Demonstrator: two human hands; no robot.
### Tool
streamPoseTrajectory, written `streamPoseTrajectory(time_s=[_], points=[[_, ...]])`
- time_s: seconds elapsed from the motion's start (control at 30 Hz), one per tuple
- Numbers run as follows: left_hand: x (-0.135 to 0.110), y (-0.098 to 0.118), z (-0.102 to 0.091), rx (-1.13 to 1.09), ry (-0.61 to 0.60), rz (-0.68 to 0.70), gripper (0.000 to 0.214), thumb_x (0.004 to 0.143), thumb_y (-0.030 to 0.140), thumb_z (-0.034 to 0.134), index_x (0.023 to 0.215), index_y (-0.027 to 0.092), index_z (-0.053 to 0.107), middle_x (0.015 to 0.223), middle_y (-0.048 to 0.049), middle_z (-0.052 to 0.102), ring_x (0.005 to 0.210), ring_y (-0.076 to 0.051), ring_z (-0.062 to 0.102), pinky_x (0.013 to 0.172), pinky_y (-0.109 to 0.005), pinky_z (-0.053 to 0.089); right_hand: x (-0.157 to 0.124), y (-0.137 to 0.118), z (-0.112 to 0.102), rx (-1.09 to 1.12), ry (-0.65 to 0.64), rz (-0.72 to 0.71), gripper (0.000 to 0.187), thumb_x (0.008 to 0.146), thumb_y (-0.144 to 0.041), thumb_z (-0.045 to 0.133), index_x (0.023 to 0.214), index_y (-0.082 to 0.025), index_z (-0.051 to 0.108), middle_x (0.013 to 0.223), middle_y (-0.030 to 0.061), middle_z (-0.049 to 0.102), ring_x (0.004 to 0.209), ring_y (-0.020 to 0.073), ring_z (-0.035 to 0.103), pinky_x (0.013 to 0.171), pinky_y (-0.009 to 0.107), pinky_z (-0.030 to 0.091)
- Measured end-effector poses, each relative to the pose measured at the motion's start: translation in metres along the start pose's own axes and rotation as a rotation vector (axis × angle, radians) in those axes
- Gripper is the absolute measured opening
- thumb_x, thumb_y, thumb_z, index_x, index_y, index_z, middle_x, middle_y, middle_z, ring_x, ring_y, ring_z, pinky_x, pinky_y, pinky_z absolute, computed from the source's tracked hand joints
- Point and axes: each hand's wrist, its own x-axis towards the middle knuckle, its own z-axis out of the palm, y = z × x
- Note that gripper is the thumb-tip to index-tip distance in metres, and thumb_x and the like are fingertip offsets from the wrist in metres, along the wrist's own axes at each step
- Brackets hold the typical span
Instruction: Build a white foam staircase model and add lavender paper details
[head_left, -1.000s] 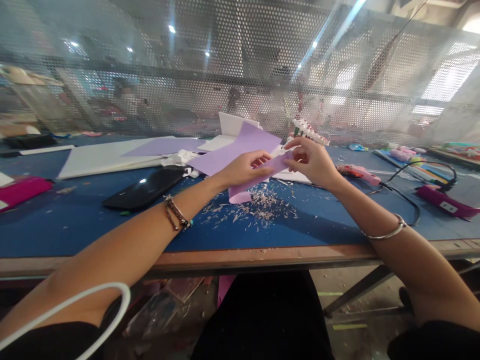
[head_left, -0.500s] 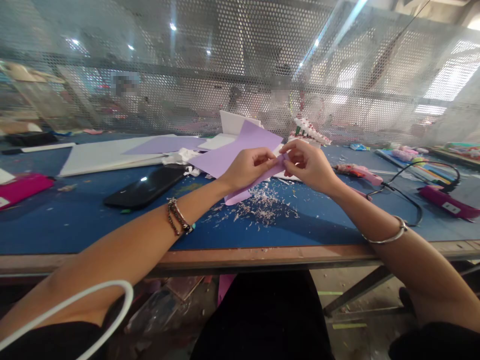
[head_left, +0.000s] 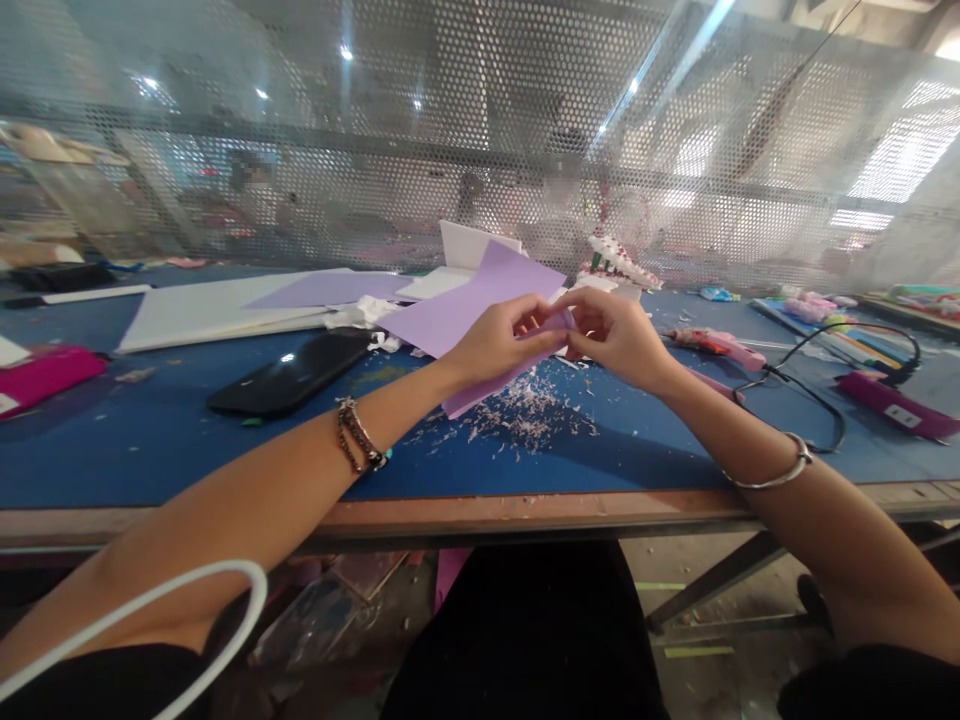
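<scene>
A narrow piece of purple paper (head_left: 491, 388) is held between my two hands above the blue tabletop. My left hand (head_left: 504, 338) pinches it near its upper end, thumb stretched along it. The fingers of my right hand (head_left: 611, 335) close on the same end, where the paper looks curled or folded over; the exact fold is partly hidden by the fingertips. Below the hands lies a scatter of small paper shreds (head_left: 525, 415). A larger purple sheet (head_left: 450, 305) rests just behind my left hand.
A black phone (head_left: 296, 375) lies left of the hands, near white sheets (head_left: 195, 312) and crumpled white paper (head_left: 364, 312). To the right are a pink glue gun (head_left: 724, 347) with a black cord and a magenta box (head_left: 896, 403). A perforated metal screen (head_left: 420, 130) stands behind.
My hands have come closer together at the paper's upper end. The lower end of the purple strip, curled before, now hangs straighter and slants down to the left.
</scene>
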Motion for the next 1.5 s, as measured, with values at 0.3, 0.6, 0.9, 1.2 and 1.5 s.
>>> streamPoseTrajectory(time_s=[0.3,0.6,0.9,1.2,1.5], points=[[0.003,-0.005,-0.008,-0.124,-0.163,-0.057,0.035,0.081,0.046,0.056,0.092,0.013,0.063,0.073,-0.0015,0.059,0.059,-0.008,0.048,0.053,-0.020,0.035,0.001,0.003,-0.004,-0.111,0.023,0.003,0.023,0.083,-0.021,0.045,0.098,-0.015,0.062,0.067,-0.0011,0.054,0.057,0.0071,0.057,0.056,0.023,0.045],[0.003,-0.010,-0.017,-0.043,-0.168,-0.074,0.035,0.080,0.046,0.055,0.094,0.015,0.067,0.090,-0.0053,0.068,0.077,-0.013,0.059,0.069,-0.024,0.046,0.003,0.003,-0.010,-0.054,-0.155,-0.033,0.046,0.070,-0.029,0.066,0.111,-0.014,0.053,0.089,0.0033,0.057,0.068,0.0080,0.055,0.065,0.024,0.050],[0.002,-0.008,-0.021,0.001,-0.232,-0.097,0.031,0.082,0.043,0.052,0.080,0.015,0.066,0.074,-0.0037,0.066,0.064,-0.011,0.056,0.058,-0.021,0.042,0.003,0.003,-0.014,-0.180,-0.153,-0.098,0.038,0.070,-0.028,0.067,0.103,-0.013,0.056,0.079,0.0014,0.059,0.067,0.0082,0.057,0.063,0.023,0.051],[0.002,-0.007,-0.026,0.026,-0.292,-0.098,0.032,0.082,0.046,0.052,0.077,0.016,0.063,0.067,-0.0016,0.059,0.058,-0.009,0.050,0.052,-0.020,0.035,0.005,0.001,-0.021,-0.458,-0.152,-0.239,0.033,0.074,-0.034,0.065,0.100,-0.015,0.060,0.074,0.0001,0.061,0.062,0.0076,0.054,0.064,0.024,0.045],[0.003,-0.007,-0.029,-0.040,-0.354,-0.178,0.031,0.080,0.046,0.054,0.079,0.017,0.062,0.070,0.0000,0.057,0.060,-0.009,0.049,0.056,-0.020,0.035,0.005,0.002,-0.026,-0.561,-0.201,-0.253,0.033,0.076,-0.037,0.063,0.101,-0.015,0.060,0.076,0.0005,0.059,0.061,0.0077,0.051,0.062,0.023,0.040]])
